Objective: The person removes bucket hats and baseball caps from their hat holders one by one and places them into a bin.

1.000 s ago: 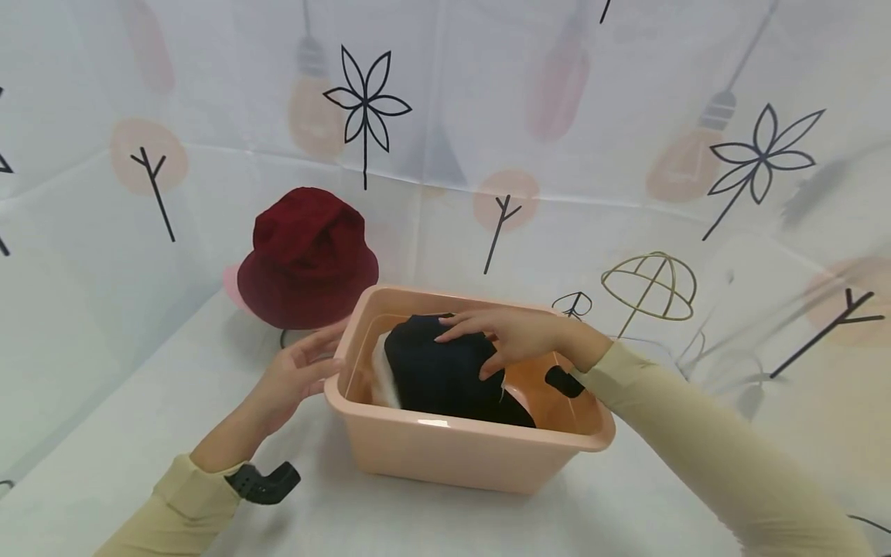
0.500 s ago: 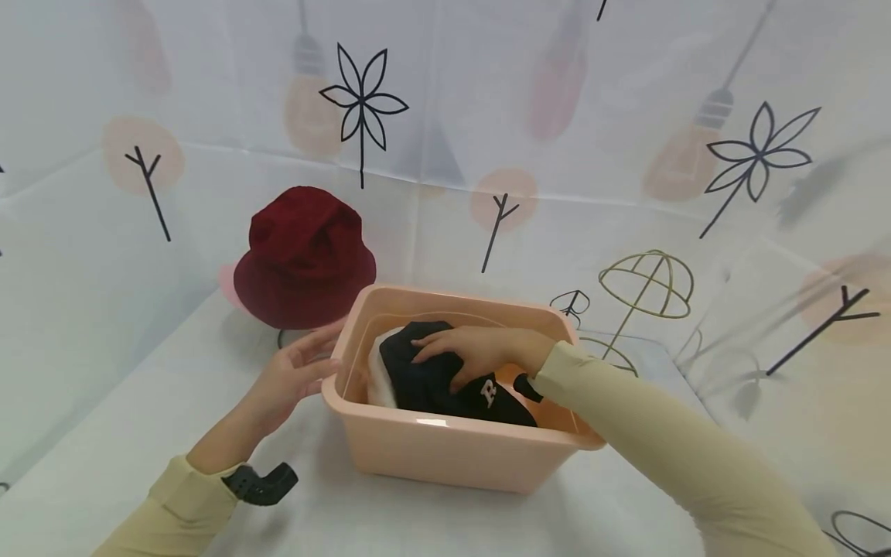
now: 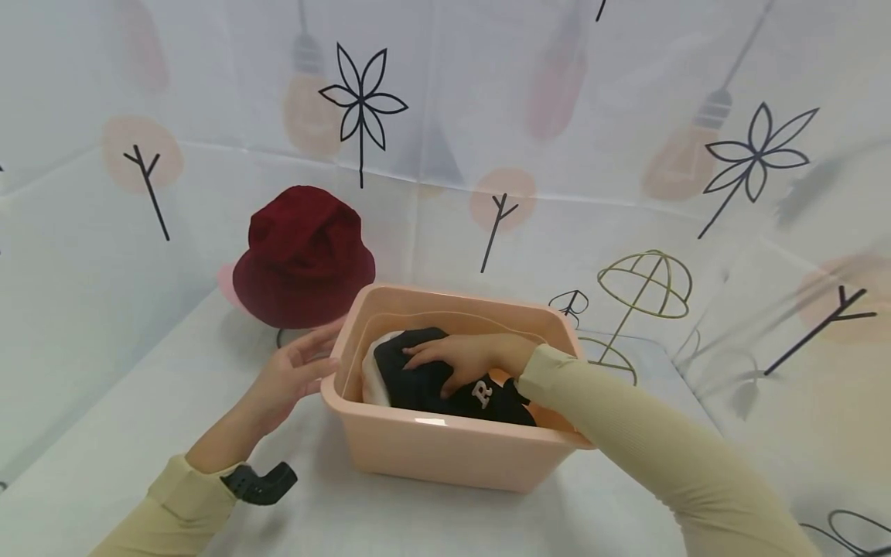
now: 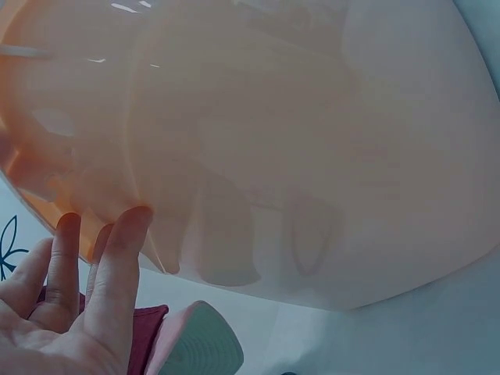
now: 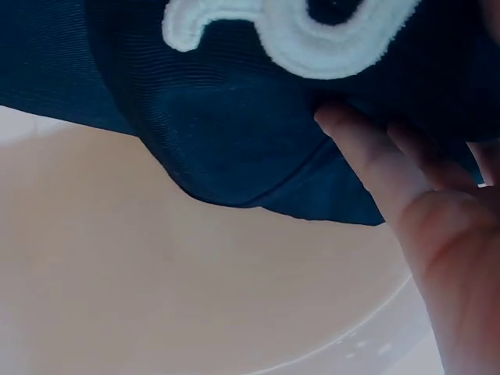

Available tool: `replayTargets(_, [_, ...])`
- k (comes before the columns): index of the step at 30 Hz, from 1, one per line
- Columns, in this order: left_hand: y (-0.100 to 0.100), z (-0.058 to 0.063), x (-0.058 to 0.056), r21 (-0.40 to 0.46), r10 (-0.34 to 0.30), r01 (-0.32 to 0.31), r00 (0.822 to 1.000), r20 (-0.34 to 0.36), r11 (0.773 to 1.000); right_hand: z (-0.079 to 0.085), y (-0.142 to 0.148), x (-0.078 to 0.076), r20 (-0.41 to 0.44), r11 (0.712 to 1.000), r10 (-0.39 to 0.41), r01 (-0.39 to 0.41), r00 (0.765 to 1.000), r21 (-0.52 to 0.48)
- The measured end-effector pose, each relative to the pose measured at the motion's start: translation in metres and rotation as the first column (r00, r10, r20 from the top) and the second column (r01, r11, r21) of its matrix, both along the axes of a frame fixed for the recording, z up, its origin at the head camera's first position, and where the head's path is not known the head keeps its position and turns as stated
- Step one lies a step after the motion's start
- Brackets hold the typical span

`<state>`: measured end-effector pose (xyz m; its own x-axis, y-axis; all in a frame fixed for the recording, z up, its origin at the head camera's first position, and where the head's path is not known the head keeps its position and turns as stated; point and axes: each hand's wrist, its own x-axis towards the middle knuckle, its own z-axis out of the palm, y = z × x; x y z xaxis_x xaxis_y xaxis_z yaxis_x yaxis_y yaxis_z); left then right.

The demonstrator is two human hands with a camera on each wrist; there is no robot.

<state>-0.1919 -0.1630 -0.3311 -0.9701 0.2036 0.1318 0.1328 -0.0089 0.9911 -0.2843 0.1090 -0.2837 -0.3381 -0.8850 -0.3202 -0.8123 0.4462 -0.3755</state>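
A black cap [image 3: 418, 383] with a white letter R on its front lies in a peach plastic tub [image 3: 452, 452]. My right hand [image 3: 473, 357] rests over the cap's crown, fingers spread and thumb near the letter. In the right wrist view the thumb [image 5: 375, 156] lies against the dark cloth below the letter. Along the cap's left side shows something white [image 3: 374, 379], mostly hidden under it. My left hand [image 3: 288, 379] touches the tub's left end near the rim, its fingers extended against the wall in the left wrist view.
Behind the left hand stands a dark red bucket hat [image 3: 302, 263], with a pink edge [image 3: 227, 282] peeking out beside it. The left wrist view shows a pink and green brim [image 4: 207, 344] there. A printed white cloth [image 3: 445, 139] hangs behind the white table [image 3: 292, 526].
My right hand has moved left and down with the cap, which sits lower in the tub. The letter R has come into view. My left hand stays at the tub's end.
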Motion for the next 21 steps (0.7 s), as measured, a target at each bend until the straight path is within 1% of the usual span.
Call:
replayTargets(6, [-0.001,-0.001,0.0,-0.002,0.008,-0.008,1.0,0.008,1.0,0.005,0.0,-0.001,0.039,1.0,-0.019,0.019,0.999,0.003])
replayTargets(11, [0.0,-0.002,-0.002,0.002,0.004,-0.004,1.0,0.005,1.0,0.016,0.005,0.0,0.072,1.0,-0.021,0.022,0.997,-0.014])
replayTargets(15, [0.0,-0.002,-0.002,0.003,-0.002,0.002,1.0,-0.002,1.0,0.024,0.009,0.0,0.079,0.999,-0.019,0.023,0.997,-0.048])
replayTargets(18, [0.0,-0.002,-0.001,0.001,0.001,-0.001,1.0,0.001,1.0,0.029,0.012,0.003,0.079,0.995,-0.041,0.047,0.996,-0.082])
replayTargets(21, [0.0,-0.002,-0.001,-0.004,0.009,-0.009,1.0,0.005,1.0,0.035,0.015,0.007,0.091,0.99,-0.097,0.106,0.991,-0.096])
